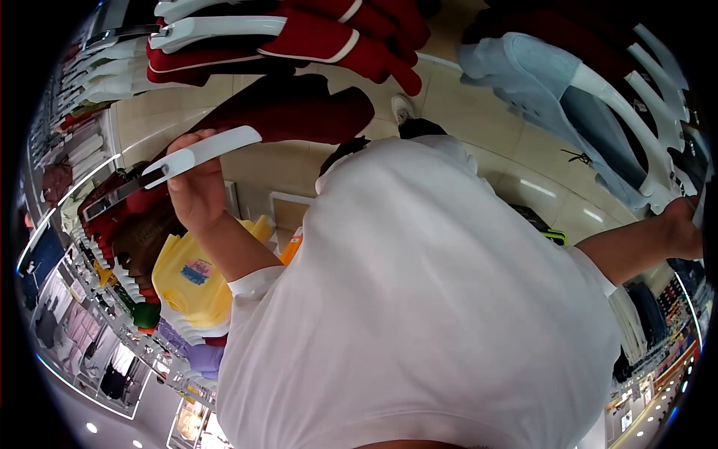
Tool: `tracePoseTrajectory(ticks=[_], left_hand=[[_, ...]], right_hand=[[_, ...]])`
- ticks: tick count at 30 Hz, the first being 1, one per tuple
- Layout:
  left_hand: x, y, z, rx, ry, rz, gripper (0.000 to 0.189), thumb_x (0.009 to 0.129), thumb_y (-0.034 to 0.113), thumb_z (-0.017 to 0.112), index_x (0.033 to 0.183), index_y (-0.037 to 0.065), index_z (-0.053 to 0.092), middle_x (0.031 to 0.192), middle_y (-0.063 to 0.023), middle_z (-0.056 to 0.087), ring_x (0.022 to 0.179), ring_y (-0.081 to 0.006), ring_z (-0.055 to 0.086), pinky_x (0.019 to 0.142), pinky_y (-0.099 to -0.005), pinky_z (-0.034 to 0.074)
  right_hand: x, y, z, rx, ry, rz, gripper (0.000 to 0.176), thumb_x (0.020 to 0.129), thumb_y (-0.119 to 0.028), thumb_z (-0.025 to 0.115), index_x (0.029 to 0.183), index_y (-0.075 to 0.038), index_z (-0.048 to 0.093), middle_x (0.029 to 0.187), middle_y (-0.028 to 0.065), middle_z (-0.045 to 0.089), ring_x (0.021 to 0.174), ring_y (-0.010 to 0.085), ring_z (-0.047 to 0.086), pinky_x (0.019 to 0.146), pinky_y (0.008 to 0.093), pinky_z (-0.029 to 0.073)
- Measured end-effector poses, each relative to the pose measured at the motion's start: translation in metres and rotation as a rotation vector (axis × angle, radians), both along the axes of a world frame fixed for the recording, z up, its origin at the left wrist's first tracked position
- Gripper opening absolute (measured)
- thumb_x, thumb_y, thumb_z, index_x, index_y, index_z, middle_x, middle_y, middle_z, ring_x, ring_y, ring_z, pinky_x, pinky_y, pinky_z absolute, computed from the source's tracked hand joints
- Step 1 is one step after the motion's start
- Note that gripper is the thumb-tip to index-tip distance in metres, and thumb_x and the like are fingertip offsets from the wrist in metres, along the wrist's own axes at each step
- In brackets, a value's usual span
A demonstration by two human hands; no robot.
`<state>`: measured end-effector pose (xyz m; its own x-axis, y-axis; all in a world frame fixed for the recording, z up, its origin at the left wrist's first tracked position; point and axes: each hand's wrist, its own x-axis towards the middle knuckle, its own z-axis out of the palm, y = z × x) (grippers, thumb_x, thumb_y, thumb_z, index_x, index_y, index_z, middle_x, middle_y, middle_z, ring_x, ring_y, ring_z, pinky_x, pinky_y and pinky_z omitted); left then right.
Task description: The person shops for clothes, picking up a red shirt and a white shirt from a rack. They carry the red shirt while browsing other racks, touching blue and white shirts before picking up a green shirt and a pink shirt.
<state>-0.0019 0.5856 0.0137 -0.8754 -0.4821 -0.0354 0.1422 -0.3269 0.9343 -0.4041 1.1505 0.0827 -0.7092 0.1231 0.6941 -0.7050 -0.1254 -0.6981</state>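
My left hand is raised at the left and grips the end of a white hanger. A dark red garment hangs from that hanger. My right hand reaches out to the far right edge, against a row of white hangers that carry light blue garments. Its fingers are cut off by the edge of the view, so its grip is unclear. My white T-shirt fills the middle and bottom of the view.
More red garments with white trim hang on white hangers at the top. Folded yellow, purple and brown clothes are stacked at the left beside a metal rail. A beige tiled floor and a shoe show between the racks.
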Motion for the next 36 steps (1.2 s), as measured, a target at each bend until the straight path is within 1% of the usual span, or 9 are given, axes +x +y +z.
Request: tracePoseTrajectory(ticks=[11, 13, 15, 17, 20, 23, 29, 33, 36], left_hand=[[-0.014, -0.052, 0.001, 0.014, 0.046, -0.141, 0.061, 0.083, 0.045, 0.070, 0.121, 0.000, 0.056, 0.119, -0.0198, 0.062, 0.115, -0.0337, 0.058, 0.101, -0.0480, 0.045], [-0.008, -0.065, 0.006, 0.007, 0.062, -0.169, 0.061, 0.082, 0.044, 0.073, 0.120, 0.000, 0.056, 0.117, -0.0187, 0.063, 0.114, -0.0334, 0.059, 0.102, -0.0495, 0.045], [0.005, -0.084, 0.003, 0.018, 0.111, -0.179, 0.061, 0.081, 0.044, 0.074, 0.119, 0.000, 0.057, 0.117, -0.0185, 0.063, 0.114, -0.0334, 0.058, 0.102, -0.0499, 0.045], [0.020, -0.101, 0.003, 0.010, 0.136, -0.148, 0.061, 0.080, 0.045, 0.075, 0.118, 0.000, 0.057, 0.116, -0.0180, 0.063, 0.113, -0.0325, 0.060, 0.102, -0.0494, 0.045], [0.044, -0.123, 0.004, -0.006, 0.150, -0.084, 0.061, 0.082, 0.044, 0.074, 0.119, -0.001, 0.057, 0.113, -0.0180, 0.064, 0.110, -0.0311, 0.062, 0.101, -0.0476, 0.046], [0.072, -0.145, -0.004, 0.010, 0.121, -0.016, 0.063, 0.082, 0.045, 0.074, 0.120, -0.002, 0.056, 0.114, -0.0192, 0.064, 0.110, -0.0303, 0.062, 0.100, -0.0449, 0.046], [0.116, -0.181, -0.021, -0.052, 0.048, 0.068, 0.064, 0.081, 0.047, 0.075, 0.118, -0.002, 0.056, 0.112, -0.0151, 0.063, 0.111, -0.0281, 0.058, 0.102, -0.0415, 0.042], [0.143, -0.204, -0.051, -0.015, -0.049, 0.165, 0.064, 0.079, 0.047, 0.077, 0.116, -0.002, 0.059, 0.109, -0.0130, 0.065, 0.107, -0.0233, 0.061, 0.098, -0.0366, 0.045], [0.144, -0.214, -0.062, -0.041, -0.071, 0.197, 0.065, 0.077, 0.046, 0.080, 0.116, -0.001, 0.059, 0.109, -0.0115, 0.066, 0.106, -0.0209, 0.062, 0.095, -0.0347, 0.046]], right_hand=[[0.073, -0.066, 0.024, 0.226, 0.232, -0.489, 0.064, 0.098, -0.031, 0.056, 0.147, 0.003, 0.035, 0.156, 0.0172, 0.030, 0.146, 0.0259, 0.024, 0.118, 0.0375, 0.020], [0.107, -0.138, 0.034, -0.008, 0.147, -0.374, 0.063, 0.098, -0.030, 0.056, 0.146, 0.004, 0.036, 0.154, 0.0169, 0.034, 0.142, 0.0253, 0.031, 0.116, 0.0370, 0.023], [0.105, -0.154, 0.023, 0.482, 0.388, -0.383, 0.059, 0.098, -0.029, 0.055, 0.144, 0.005, 0.037, 0.147, 0.0169, 0.041, 0.136, 0.0243, 0.039, 0.113, 0.0370, 0.029], [0.113, -0.212, 0.011, 0.483, 0.287, -0.083, 0.065, 0.099, -0.037, 0.054, 0.145, 0.005, 0.036, 0.145, 0.0171, 0.043, 0.132, 0.0268, 0.042, 0.112, 0.0387, 0.029], [0.152, -0.326, -0.003, 0.364, 0.105, -0.018, 0.029, 0.092, -0.001, 0.055, 0.119, 0.006, 0.064, 0.120, 0.0158, 0.066, 0.109, 0.0237, 0.063, 0.099, 0.0344, 0.050], [0.168, -0.385, -0.019, 0.671, -0.094, 0.133, 0.035, 0.091, -0.017, 0.069, 0.124, -0.006, 0.065, 0.117, 0.0081, 0.068, 0.106, 0.0152, 0.063, 0.094, 0.0278, 0.048], [0.178, -0.459, -0.031, 0.991, -0.239, 0.226, 0.046, 0.088, -0.037, 0.073, 0.119, -0.004, 0.066, 0.101, 0.0091, 0.070, 0.092, 0.0182, 0.064, 0.086, 0.0307, 0.049], [0.174, -0.479, -0.038, 0.984, -0.441, 0.226, 0.052, 0.085, -0.043, 0.074, 0.113, 0.000, 0.067, 0.098, 0.0109, 0.070, 0.089, 0.0196, 0.063, 0.083, 0.0334, 0.049], [0.165, -0.483, -0.044, 0.905, -0.559, 0.357, 0.046, 0.085, -0.039, 0.075, 0.108, 0.000, 0.068, 0.086, 0.0067, 0.069, 0.077, 0.0139, 0.061, 0.072, 0.0292, 0.049]])
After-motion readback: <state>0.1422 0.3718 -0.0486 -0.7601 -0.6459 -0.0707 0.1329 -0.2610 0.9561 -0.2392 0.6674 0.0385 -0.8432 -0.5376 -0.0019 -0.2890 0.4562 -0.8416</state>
